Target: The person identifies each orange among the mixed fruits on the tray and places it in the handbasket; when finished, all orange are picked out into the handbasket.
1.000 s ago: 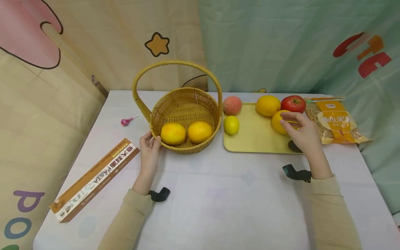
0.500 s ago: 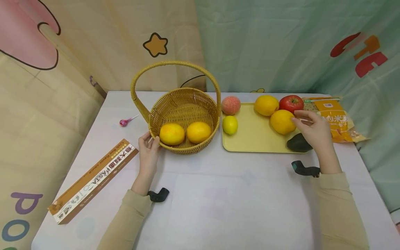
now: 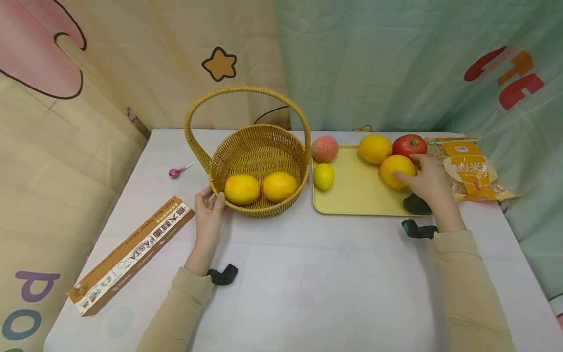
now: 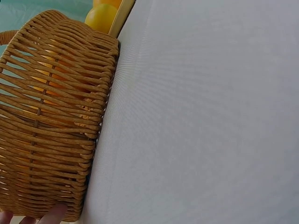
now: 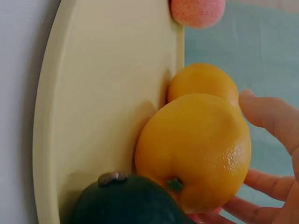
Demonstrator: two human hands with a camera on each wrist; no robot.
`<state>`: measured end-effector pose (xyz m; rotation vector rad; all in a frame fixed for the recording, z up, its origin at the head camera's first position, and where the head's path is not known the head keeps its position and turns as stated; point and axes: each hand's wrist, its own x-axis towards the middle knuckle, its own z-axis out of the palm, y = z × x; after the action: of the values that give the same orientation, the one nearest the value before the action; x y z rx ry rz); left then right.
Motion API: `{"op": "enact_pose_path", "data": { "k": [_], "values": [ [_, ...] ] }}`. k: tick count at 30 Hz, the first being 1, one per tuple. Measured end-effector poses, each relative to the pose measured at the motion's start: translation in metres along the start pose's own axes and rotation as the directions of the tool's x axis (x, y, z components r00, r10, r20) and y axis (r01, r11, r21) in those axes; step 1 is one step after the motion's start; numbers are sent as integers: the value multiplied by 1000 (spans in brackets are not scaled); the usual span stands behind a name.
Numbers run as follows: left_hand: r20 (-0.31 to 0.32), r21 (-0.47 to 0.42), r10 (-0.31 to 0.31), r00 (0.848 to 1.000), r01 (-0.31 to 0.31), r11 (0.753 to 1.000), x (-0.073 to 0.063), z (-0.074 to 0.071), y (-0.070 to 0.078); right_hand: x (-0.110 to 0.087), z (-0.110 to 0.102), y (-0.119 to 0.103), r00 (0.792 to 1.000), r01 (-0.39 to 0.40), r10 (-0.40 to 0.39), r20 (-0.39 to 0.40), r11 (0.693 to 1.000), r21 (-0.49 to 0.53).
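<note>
My left hand (image 3: 208,215) holds the front-left rim of the wicker basket (image 3: 264,212), thumb at the rim; its fingertips (image 4: 55,213) show low against the weave in the left wrist view. Two yellow fruits (image 3: 243,189) lie in the basket. On the yellow tray (image 3: 352,200), my right hand (image 3: 428,183) spreads around an orange-yellow fruit (image 5: 196,149) with a small green stem mark. Its thumb is at the fruit's near side in the head view, its fingers behind. A second such fruit (image 3: 375,148), a red apple (image 3: 409,144) and a dark green avocado (image 3: 415,204) sit close by.
A pink peach (image 3: 325,149) and a small yellow-green fruit (image 3: 323,176) are at the tray's left end. Right of the tray lies an orange food packet (image 3: 472,168). A pasta box (image 3: 132,254) and a lollipop (image 3: 175,173) lie left of the basket.
My right hand first drew back to the right from the orange-yellow fruit, then came left again, thumb now overlapping it. The left hand and basket stay put.
</note>
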<state>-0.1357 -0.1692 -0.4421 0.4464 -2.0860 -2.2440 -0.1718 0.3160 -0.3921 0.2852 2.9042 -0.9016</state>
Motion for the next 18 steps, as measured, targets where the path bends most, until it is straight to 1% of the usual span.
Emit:
{"op": "enact_pose_path", "data": {
  "k": [3,6,8,12,15,18],
  "values": [
    [0,3,-1,1000,1,1000,-1,0,1,4,2,-3,999,-20,21,29,999,-29],
    [4,5,-2,1000,2,1000,-1,-1,1,7,6,-5,999,-37,38,36,999,-23],
    [1,12,-7,1000,7,1000,-2,-1,1,8,9,-7,998,-48,48,38,999,-1],
    [-4,20,-18,1000,18,1000,-4,-3,2,9,14,-9,997,-66,66,26,998,1],
    [1,5,-5,1000,5,1000,-4,-3,1,9,16,-8,997,-81,81,12,997,-1],
    [5,-12,15,1000,-15,1000,-2,-1,0,8,16,-6,997,-75,75,-11,997,18]
  ]
}}
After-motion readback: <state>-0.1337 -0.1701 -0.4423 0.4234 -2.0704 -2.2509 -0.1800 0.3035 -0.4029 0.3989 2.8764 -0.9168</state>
